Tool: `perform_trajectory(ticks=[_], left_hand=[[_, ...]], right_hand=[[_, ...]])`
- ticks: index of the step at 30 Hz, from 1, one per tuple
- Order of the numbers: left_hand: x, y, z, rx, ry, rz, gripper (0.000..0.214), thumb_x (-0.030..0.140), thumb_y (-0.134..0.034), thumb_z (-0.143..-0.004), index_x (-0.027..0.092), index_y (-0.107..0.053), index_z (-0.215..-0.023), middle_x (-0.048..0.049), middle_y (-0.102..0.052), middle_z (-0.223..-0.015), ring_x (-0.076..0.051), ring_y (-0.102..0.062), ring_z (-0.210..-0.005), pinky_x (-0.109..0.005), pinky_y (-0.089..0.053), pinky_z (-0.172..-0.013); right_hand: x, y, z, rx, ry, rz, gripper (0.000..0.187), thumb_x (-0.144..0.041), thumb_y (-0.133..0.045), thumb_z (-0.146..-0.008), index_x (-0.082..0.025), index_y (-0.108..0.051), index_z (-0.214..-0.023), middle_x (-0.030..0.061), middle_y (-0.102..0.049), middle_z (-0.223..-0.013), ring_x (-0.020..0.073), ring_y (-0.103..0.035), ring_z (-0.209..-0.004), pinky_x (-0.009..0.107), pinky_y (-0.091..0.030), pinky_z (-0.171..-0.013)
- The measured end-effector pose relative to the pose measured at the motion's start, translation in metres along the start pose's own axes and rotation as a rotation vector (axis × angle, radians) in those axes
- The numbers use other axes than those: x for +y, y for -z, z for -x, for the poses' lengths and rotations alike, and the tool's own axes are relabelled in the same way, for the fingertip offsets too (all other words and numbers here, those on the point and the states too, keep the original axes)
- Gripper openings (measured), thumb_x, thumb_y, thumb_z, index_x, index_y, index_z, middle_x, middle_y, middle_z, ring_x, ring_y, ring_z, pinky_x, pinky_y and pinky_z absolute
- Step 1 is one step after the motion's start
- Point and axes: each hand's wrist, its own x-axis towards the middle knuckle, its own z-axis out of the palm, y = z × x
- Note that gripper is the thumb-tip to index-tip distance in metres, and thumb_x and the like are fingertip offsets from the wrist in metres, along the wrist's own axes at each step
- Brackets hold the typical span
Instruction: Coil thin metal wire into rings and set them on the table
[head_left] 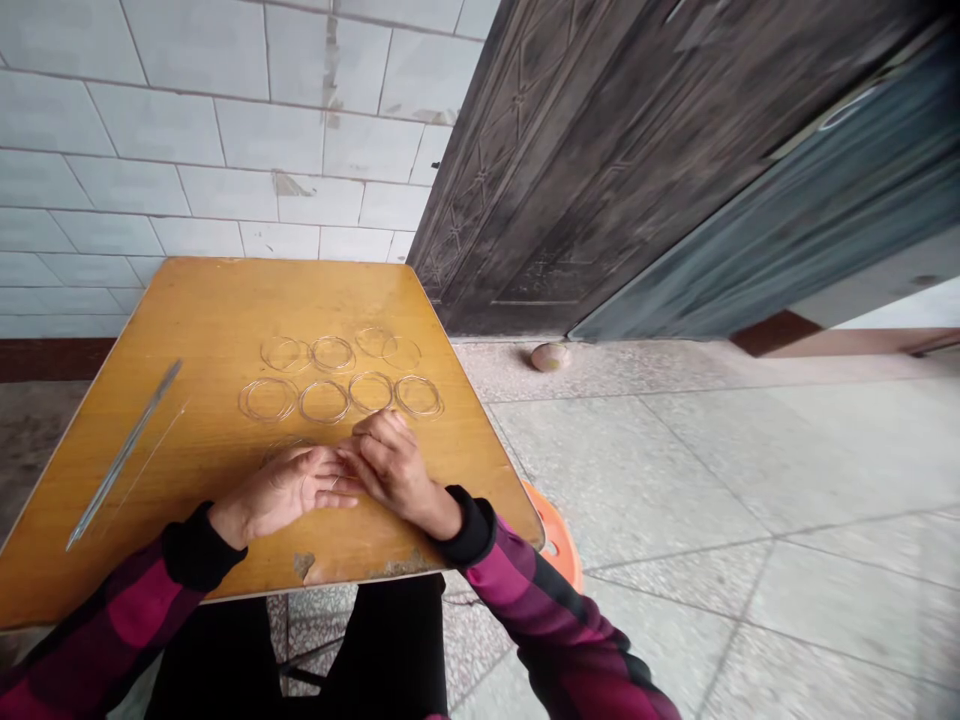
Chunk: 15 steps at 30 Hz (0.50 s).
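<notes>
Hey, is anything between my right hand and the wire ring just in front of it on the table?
Nothing visible stands in the way. Your right hand lies just below the wire ring in the lower row, with its fingertips at or almost at the ring's near edge on the wooden tabletop.

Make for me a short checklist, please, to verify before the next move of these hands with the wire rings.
Rings lie flat in two rows of four: ok.
Rings stay separate: not ok, two in the far row seem to overlap.
Left hand and right hand are on the table, fingers together: ok.
Hands free of wire: cannot tell, a thin wire may lie under them.
Rods lie apart from the rings: ok.
Table near edge is smooth: not ok, it is chipped.
</notes>
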Motion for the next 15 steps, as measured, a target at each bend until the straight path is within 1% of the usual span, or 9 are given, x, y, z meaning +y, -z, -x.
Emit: perform_trajectory(ticks=[4,7,11,15], left_hand=[[0.000,0.000,0.000,0.037,-0.005,0.001,0.047,0.050,-0.065,-0.086,0.012,-0.067,-0.113,-0.0174,-0.069,-0.115,-0.026,-0.064,-0.108,-0.045,-0.046,-0.098],[-0.001,0.001,-0.001,0.077,-0.040,-0.006,0.042,0.046,-0.066,-0.086,0.013,-0.068,-0.111,-0.0167,-0.069,-0.115,-0.026,-0.064,-0.108,-0.045,-0.046,-0.099],[-0.003,0.002,-0.001,0.085,-0.066,0.010,0.039,0.045,-0.069,-0.084,0.013,-0.068,-0.107,-0.0162,-0.071,-0.111,-0.026,-0.065,-0.107,-0.047,-0.046,-0.101],[-0.003,0.002,-0.001,0.082,-0.052,0.042,0.038,0.046,-0.069,-0.083,0.013,-0.068,-0.103,-0.0168,-0.071,-0.109,-0.027,-0.066,-0.106,-0.049,-0.045,-0.102]], right_hand=[[0.001,-0.004,0.001,-0.008,-0.084,-0.082,0.018,-0.021,-0.051,-0.096,-0.018,-0.063,-0.084,0.0068,-0.064,-0.080,0.0186,-0.058,-0.075,0.035,-0.046,-0.070],[0.002,-0.009,0.002,0.009,-0.123,-0.167,0.019,-0.022,-0.049,-0.097,-0.018,-0.064,-0.085,0.0064,-0.066,-0.079,0.0176,-0.060,-0.073,0.033,-0.049,-0.069],[0.003,-0.012,0.003,-0.005,-0.158,-0.217,0.018,-0.024,-0.051,-0.097,-0.018,-0.064,-0.086,0.0053,-0.066,-0.077,0.0163,-0.061,-0.070,0.031,-0.050,-0.067],[0.002,-0.009,0.001,-0.007,-0.152,-0.234,0.014,-0.022,-0.053,-0.096,-0.018,-0.064,-0.087,0.0047,-0.067,-0.077,0.0158,-0.061,-0.070,0.030,-0.050,-0.067]])
